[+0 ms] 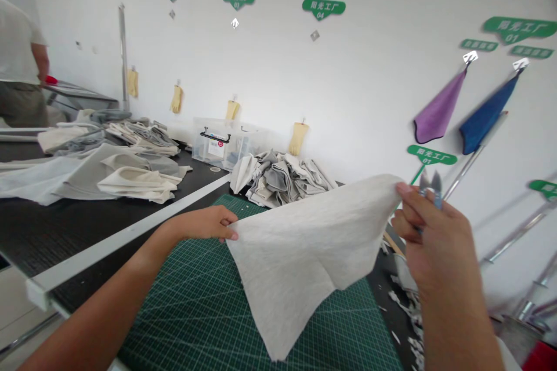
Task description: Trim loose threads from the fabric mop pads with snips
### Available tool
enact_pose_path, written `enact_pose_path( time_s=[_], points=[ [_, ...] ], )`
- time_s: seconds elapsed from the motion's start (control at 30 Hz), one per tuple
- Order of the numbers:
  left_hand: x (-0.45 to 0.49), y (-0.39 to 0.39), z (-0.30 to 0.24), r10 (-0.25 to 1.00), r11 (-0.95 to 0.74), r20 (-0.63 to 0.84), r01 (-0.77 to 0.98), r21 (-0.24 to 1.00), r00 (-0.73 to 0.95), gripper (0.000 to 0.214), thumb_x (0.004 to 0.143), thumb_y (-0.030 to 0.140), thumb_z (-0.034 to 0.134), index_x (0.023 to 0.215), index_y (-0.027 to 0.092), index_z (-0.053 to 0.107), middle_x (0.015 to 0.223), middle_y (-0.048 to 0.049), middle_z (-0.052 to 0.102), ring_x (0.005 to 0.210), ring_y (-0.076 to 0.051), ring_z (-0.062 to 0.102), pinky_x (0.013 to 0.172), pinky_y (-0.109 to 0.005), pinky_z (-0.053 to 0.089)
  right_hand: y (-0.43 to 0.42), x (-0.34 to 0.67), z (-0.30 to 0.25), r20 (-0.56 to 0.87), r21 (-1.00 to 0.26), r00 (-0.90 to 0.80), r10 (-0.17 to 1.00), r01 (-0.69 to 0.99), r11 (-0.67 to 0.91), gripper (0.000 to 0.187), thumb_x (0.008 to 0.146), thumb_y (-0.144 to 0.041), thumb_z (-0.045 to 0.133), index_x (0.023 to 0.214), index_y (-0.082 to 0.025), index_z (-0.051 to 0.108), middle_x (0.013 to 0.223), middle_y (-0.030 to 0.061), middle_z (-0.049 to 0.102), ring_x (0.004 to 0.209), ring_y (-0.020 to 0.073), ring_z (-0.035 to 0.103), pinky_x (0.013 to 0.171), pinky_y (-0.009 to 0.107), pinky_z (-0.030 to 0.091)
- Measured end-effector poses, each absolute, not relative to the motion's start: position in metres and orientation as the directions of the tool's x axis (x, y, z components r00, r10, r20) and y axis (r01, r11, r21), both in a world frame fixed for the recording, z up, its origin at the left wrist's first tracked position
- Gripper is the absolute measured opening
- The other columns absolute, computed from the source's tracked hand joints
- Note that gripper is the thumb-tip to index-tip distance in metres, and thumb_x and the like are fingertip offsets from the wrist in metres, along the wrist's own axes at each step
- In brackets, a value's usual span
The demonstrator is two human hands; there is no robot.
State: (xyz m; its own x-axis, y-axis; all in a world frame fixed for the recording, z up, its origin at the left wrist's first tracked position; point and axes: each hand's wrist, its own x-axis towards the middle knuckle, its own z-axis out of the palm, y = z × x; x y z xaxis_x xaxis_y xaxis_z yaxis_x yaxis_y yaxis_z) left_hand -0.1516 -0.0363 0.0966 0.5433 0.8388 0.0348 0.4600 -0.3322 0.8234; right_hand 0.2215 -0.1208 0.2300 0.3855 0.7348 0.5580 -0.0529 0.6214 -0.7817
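Note:
A pale grey-white cloth hangs spread between my two hands above a green cutting mat. My left hand pinches its left corner, fingers closed on the fabric. My right hand is raised higher and grips the cloth's right corner. The same hand also holds small thread snips, whose metal tips stick up above the fingers. The cloth's lower corner droops down to the mat.
A heap of grey and cream cloths lies behind the mat, next to a clear plastic box. More folded fabric covers the dark table at left. A person stands at far left. Purple and blue cloths hang on the wall.

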Motion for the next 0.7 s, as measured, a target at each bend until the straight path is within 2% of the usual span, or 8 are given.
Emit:
enact_pose_path(
  time_s=[0.07, 0.17, 0.27, 0.33, 0.43, 0.6, 0.63, 0.7],
  points=[
    [-0.154, -0.040, 0.102, 0.804, -0.343, -0.021, 0.493, 0.800, 0.595, 0.025, 0.079, 0.042, 0.067, 0.079, 0.018, 0.073, 0.074, -0.0035, 0.072, 0.070, -0.019, 0.065, 0.062, -0.023, 0.045, -0.136, 0.232, 0.238, 0.592, -0.749, 0.430, 0.681, -0.018, 0.662, 0.036, 0.071, -0.019, 0.085, 0.065, -0.018, 0.049, 0.063, -0.0090, 0.023, 0.048, 0.0037, 0.015, 0.039, 0.023, 0.007],
    [-0.151, -0.048, 0.113, 0.857, -0.342, 0.101, 0.411, 0.845, 0.505, 0.026, 0.085, 0.041, 0.061, 0.091, 0.018, 0.071, 0.085, -0.0056, 0.073, 0.079, -0.019, 0.067, 0.072, -0.026, 0.049, -0.154, 0.251, 0.247, 0.635, -0.706, 0.475, 0.609, 0.040, 0.707, 0.043, 0.070, -0.017, 0.086, 0.061, -0.019, 0.043, 0.065, -0.0069, 0.025, 0.049, 0.0049, 0.017, 0.039, 0.025, 0.006],
    [-0.137, -0.058, 0.122, 0.887, -0.313, 0.178, 0.273, 0.910, 0.426, 0.033, 0.089, 0.045, 0.056, 0.104, 0.018, 0.067, 0.094, -0.0070, 0.073, 0.084, -0.018, 0.066, 0.077, -0.028, 0.051, -0.164, 0.263, 0.249, 0.634, -0.718, 0.472, 0.612, 0.065, 0.693, 0.048, 0.068, -0.015, 0.087, 0.060, -0.020, 0.040, 0.066, -0.0064, 0.024, 0.049, 0.0054, 0.018, 0.039, 0.027, 0.006],
    [-0.122, -0.065, 0.123, 0.868, -0.264, 0.134, 0.218, 0.939, 0.478, 0.037, 0.089, 0.047, 0.057, 0.113, 0.019, 0.065, 0.100, -0.0081, 0.072, 0.085, -0.019, 0.066, 0.077, -0.029, 0.052, -0.165, 0.261, 0.249, 0.596, -0.764, 0.443, 0.670, 0.057, 0.642, 0.043, 0.068, -0.016, 0.087, 0.061, -0.019, 0.045, 0.066, -0.0071, 0.022, 0.048, 0.0050, 0.018, 0.039, 0.027, 0.005],
    [-0.091, -0.073, 0.114, 0.776, -0.179, 0.042, 0.156, 0.971, 0.629, 0.051, 0.086, 0.047, 0.064, 0.130, 0.023, 0.058, 0.115, -0.0113, 0.069, 0.101, -0.023, 0.065, 0.080, -0.032, 0.053, -0.161, 0.250, 0.250, 0.548, -0.811, 0.384, 0.743, 0.028, 0.584, 0.036, 0.070, -0.020, 0.086, 0.064, -0.018, 0.051, 0.065, -0.0078, 0.021, 0.047, 0.0040, 0.017, 0.040, 0.025, 0.006],
    [-0.040, -0.074, 0.084, 0.646, -0.005, -0.067, 0.091, 0.996, 0.760, 0.079, 0.084, 0.051, 0.067, 0.153, 0.032, 0.034, 0.144, -0.0151, 0.051, 0.124, -0.030, 0.055, 0.083, -0.034, 0.055, -0.153, 0.236, 0.265, 0.551, -0.817, 0.313, 0.774, 0.010, 0.577, 0.040, 0.072, -0.022, 0.086, 0.065, -0.018, 0.047, 0.065, -0.0077, 0.021, 0.048, 0.0037, 0.016, 0.040, 0.024, 0.007],
    [-0.032, -0.072, 0.079, 0.627, 0.048, -0.092, 0.080, 0.996, 0.774, 0.077, 0.085, 0.053, 0.066, 0.153, 0.032, 0.035, 0.146, -0.0149, 0.048, 0.126, -0.031, 0.054, 0.083, -0.035, 0.055, -0.152, 0.237, 0.270, 0.558, -0.814, 0.297, 0.775, 0.015, 0.580, 0.042, 0.073, -0.022, 0.086, 0.064, -0.019, 0.045, 0.065, -0.0077, 0.021, 0.048, 0.0038, 0.016, 0.040, 0.024, 0.006],
    [-0.020, -0.068, 0.069, 0.578, 0.156, -0.144, 0.064, 0.986, 0.803, 0.066, 0.087, 0.059, 0.059, 0.145, 0.030, 0.049, 0.145, -0.0137, 0.050, 0.126, -0.032, 0.052, 0.082, -0.036, 0.055, -0.150, 0.240, 0.281, 0.576, -0.806, 0.269, 0.771, 0.035, 0.590, 0.045, 0.074, -0.021, 0.084, 0.062, -0.020, 0.041, 0.065, -0.0078, 0.020, 0.048, 0.0042, 0.015, 0.040, 0.026, 0.006]
  ],
)
